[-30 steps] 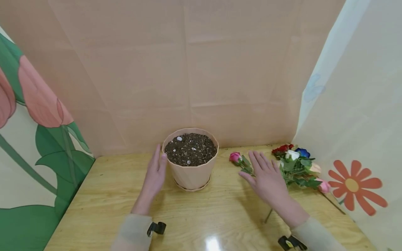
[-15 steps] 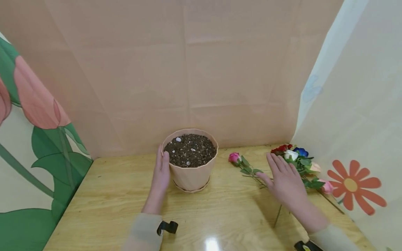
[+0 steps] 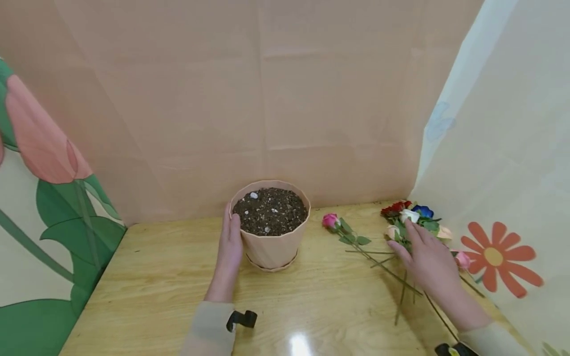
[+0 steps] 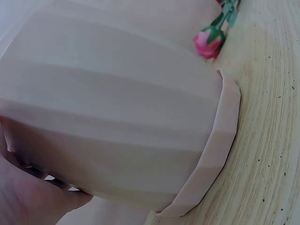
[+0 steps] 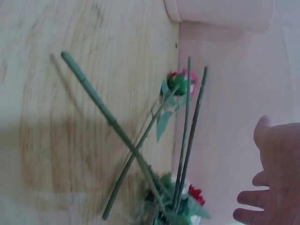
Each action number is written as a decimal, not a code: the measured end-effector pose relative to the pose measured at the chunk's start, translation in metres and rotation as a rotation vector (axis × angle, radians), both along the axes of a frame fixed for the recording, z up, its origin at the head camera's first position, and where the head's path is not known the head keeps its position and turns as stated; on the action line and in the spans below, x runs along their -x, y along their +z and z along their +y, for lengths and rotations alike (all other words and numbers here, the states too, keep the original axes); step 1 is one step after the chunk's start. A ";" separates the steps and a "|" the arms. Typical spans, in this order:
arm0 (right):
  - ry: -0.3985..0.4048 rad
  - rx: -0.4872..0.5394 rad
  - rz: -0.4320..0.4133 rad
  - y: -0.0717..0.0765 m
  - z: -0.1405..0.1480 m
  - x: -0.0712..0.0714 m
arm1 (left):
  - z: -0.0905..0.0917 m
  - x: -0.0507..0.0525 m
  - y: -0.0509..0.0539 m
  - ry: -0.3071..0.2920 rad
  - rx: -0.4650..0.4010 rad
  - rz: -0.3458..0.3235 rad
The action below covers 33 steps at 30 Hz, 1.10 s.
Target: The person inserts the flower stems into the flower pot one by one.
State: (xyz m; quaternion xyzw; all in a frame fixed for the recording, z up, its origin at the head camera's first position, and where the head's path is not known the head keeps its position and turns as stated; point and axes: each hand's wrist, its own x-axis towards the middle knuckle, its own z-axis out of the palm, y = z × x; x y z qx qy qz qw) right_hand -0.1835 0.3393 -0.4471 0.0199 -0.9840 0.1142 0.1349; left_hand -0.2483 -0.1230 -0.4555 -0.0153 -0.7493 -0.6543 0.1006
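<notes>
Since the earlier frames, the right hand (image 3: 432,267) has moved past the single pink rose (image 3: 330,221) and over the bunch of flowers (image 3: 409,215), at the pot's (image 3: 269,252) 3 o'clock. Its thumb stands apart from the fingers, pinching nothing. The left hand (image 3: 229,247) has closed in, straight fingers against the pot's 9 o'clock side. Lifting one stem free of the crossed ones seems best. The wall (image 3: 187,123) crowds 12 o'clock; the table (image 3: 178,267) gives room toward 6.
</notes>
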 end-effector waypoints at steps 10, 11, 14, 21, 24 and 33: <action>-0.157 0.042 -0.124 -0.005 0.030 -0.015 | -0.002 -0.001 0.000 -0.005 0.034 0.008; -0.164 0.043 -0.133 -0.006 0.032 -0.016 | -0.002 -0.001 0.000 -0.006 0.035 0.006; -0.180 0.058 -0.148 -0.008 0.039 -0.021 | -0.003 -0.001 -0.001 -0.009 0.033 -0.001; -0.220 0.116 -0.196 -0.013 0.047 -0.024 | -0.002 -0.001 0.002 -0.023 0.026 0.007; -0.227 0.127 -0.232 -0.017 0.049 -0.023 | -0.002 0.000 0.002 -0.029 0.021 0.013; -0.287 0.157 -0.289 -0.035 0.046 -0.015 | -0.003 0.000 0.000 -0.033 0.020 0.006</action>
